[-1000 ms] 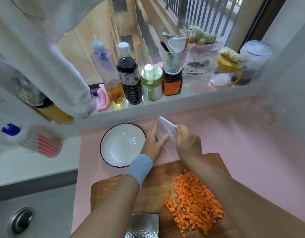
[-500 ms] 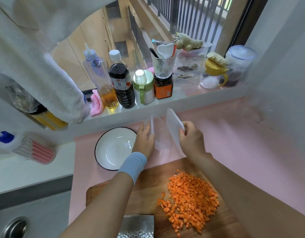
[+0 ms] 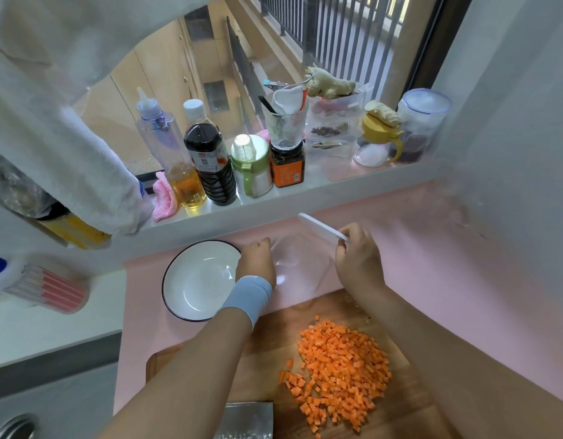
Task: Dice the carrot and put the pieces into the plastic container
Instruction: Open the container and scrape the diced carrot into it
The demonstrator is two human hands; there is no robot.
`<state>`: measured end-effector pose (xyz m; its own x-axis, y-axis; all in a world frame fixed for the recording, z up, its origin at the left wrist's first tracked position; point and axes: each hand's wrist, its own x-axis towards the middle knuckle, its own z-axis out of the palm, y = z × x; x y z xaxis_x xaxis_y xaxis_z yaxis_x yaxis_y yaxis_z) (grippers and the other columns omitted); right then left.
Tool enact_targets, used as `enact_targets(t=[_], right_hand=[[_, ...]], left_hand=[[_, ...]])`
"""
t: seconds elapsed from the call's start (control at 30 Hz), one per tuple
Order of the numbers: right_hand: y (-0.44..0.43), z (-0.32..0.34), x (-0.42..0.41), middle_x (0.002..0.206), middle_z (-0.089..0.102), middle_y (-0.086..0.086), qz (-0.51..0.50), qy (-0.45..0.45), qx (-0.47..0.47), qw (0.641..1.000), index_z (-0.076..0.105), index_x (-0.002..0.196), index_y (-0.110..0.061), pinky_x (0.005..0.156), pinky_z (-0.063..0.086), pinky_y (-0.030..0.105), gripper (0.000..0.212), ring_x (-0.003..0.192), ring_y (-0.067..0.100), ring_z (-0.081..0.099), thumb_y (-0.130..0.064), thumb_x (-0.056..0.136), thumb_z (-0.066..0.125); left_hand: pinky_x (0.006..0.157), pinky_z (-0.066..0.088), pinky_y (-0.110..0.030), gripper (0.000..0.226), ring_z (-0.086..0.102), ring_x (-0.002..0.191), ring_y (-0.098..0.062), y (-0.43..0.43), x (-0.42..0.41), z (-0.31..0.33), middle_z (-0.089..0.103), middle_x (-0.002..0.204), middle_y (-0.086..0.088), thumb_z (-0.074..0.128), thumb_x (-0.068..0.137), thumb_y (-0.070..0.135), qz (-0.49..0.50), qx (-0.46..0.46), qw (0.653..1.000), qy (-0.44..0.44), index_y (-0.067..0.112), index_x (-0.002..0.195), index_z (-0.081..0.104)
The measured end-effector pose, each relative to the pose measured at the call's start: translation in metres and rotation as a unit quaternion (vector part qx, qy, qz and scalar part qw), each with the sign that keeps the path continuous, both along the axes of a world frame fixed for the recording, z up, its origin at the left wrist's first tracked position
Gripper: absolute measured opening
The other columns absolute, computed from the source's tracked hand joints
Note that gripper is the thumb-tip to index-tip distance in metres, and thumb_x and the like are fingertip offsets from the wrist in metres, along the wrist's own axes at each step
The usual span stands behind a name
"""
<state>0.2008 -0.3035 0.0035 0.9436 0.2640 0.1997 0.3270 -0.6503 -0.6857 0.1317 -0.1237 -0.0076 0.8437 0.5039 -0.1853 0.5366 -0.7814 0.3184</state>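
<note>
Looks finished with the dicing: no whole carrot anywhere in view, only a loose heap of diced carrot (image 3: 340, 372) at lower centre-right, spread on the wooden cutting board (image 3: 261, 353). A few stray cubes at the left fringe of the heap, all on the board.

Now busy with opening up. Grips the plastic container (image 3: 300, 267) at mid-frame with the left hand (image 3: 256, 261), with fingers curled down against its left rim. Stands on the pink counter mat (image 3: 448, 264), just beyond the board's far edge and right beside a white bowl (image 3: 191, 280). Pinches the lid (image 3: 321, 228) in the right hand (image 3: 357, 259), with thumb and fingertips closed on its right end. Tilted, lifted off, above the container's upper right corner.

Seems empty inside, as far as can be told through the clear walls: no orange in it at all.

By this reckoning about halfway: cutting over, container uncovered, transfer not yet begun. Left to do: set the lid aside, bring container and heap together, move every cube across, sweep in the strays.

At the bottom edge, the flat of a cleaver blade (image 3: 245, 419), resting on the board and held by neither hand.
</note>
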Motion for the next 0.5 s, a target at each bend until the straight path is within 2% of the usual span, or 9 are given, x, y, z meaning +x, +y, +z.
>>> enact_targets(t=[0.07, 0.1, 0.2, 0.27, 0.33, 0.37, 0.43, 0.5], right_hand=[[-0.003, -0.002, 0.002, 0.098, 0.049, 0.002, -0.012, -0.008, 0.016, 1.0, 0.057, 0.099, -0.009, 0.062, 0.035, 0.012, 0.019, 0.087, 0.022, 0.051, 0.007, 0.089, 0.052], [-0.004, -0.002, 0.002, 0.101, 0.049, 0.003, -0.02, -0.001, 0.029, 0.999, 0.057, 0.104, -0.009, 0.065, 0.036, 0.006, 0.022, 0.089, 0.021, 0.051, 0.007, 0.09, 0.051], [-0.007, -0.002, 0.006, 0.115, 0.05, -0.002, -0.05, 0.034, 0.062, 0.996, 0.055, 0.131, -0.014, 0.072, 0.034, 0.007, 0.045, 0.099, 0.015, 0.049, 0.007, 0.093, 0.046], [-0.008, -0.003, 0.012, 0.118, 0.049, 0.0, -0.076, 0.039, 0.064, 0.994, 0.052, 0.137, -0.021, 0.074, 0.036, 0.014, 0.054, 0.1, 0.015, 0.048, 0.009, 0.093, 0.044], [-0.012, -0.007, 0.019, 0.12, 0.05, 0.006, -0.088, 0.043, 0.053, 0.994, 0.056, 0.134, -0.02, 0.07, 0.034, 0.016, 0.054, 0.1, 0.022, 0.052, 0.01, 0.091, 0.042], [-0.013, -0.011, 0.023, 0.124, 0.05, 0.007, -0.095, 0.064, 0.055, 0.992, 0.055, 0.134, -0.019, 0.074, 0.034, 0.015, 0.053, 0.104, 0.024, 0.054, 0.01, 0.091, 0.041], [-0.016, -0.019, 0.028, 0.136, 0.048, 0.008, -0.116, 0.122, 0.062, 0.984, 0.051, 0.139, -0.016, 0.083, 0.032, 0.015, 0.053, 0.116, 0.025, 0.053, 0.009, 0.093, 0.041], [-0.017, -0.029, 0.031, 0.144, 0.044, 0.01, -0.124, 0.16, 0.05, 0.978, 0.045, 0.145, -0.013, 0.089, 0.034, 0.02, 0.052, 0.123, 0.027, 0.051, 0.006, 0.096, 0.043]], left_hand=[[0.097, 0.041, -0.036, 0.053, 0.045, 0.118, -0.03, 0.0, 0.003, -0.002, 0.054, 0.127, -0.01, 0.054, 0.084, 0.002, -0.019, 0.058, 0.998, -0.022, 0.017, 0.134, 0.045], [0.1, 0.039, -0.036, 0.054, 0.043, 0.12, -0.03, 0.0, 0.006, -0.003, 0.052, 0.13, -0.009, 0.056, 0.085, 0.007, -0.024, 0.057, 0.997, -0.052, 0.019, 0.136, 0.043], [0.108, 0.034, -0.038, 0.057, 0.037, 0.13, -0.027, -0.01, 0.023, 0.002, 0.044, 0.142, -0.004, 0.052, 0.091, 0.013, -0.032, -0.088, 0.989, -0.114, 0.024, 0.145, 0.036], [0.11, 0.033, -0.04, 0.055, 0.036, 0.133, -0.025, -0.021, 0.033, 0.002, 0.04, 0.146, -0.002, 0.052, 0.092, 0.026, -0.072, -0.105, 0.989, -0.069, 0.03, 0.145, 0.037], [0.112, 0.031, -0.043, 0.063, 0.03, 0.135, -0.028, -0.031, 0.035, -0.006, 0.033, 0.15, -0.002, 0.055, 0.086, 0.051, -0.14, -0.023, 0.989, 0.033, 0.036, 0.144, 0.036], [0.114, 0.027, -0.045, 0.068, 0.025, 0.138, -0.03, -0.034, 0.034, -0.014, 0.026, 0.153, -0.003, 0.055, 0.083, 0.06, -0.165, 0.021, 0.982, 0.084, 0.037, 0.144, 0.035], [0.117, 0.017, -0.047, 0.061, 0.014, 0.144, -0.032, -0.036, 0.029, -0.028, 0.015, 0.159, -0.004, 0.051, 0.086, 0.059, -0.189, 0.062, 0.97, 0.139, 0.045, 0.143, 0.036], [0.119, 0.013, -0.048, 0.048, 0.007, 0.147, -0.032, -0.031, 0.024, -0.037, 0.013, 0.161, -0.003, 0.05, 0.092, 0.043, -0.189, 0.025, 0.973, 0.134, 0.051, 0.138, 0.041]])
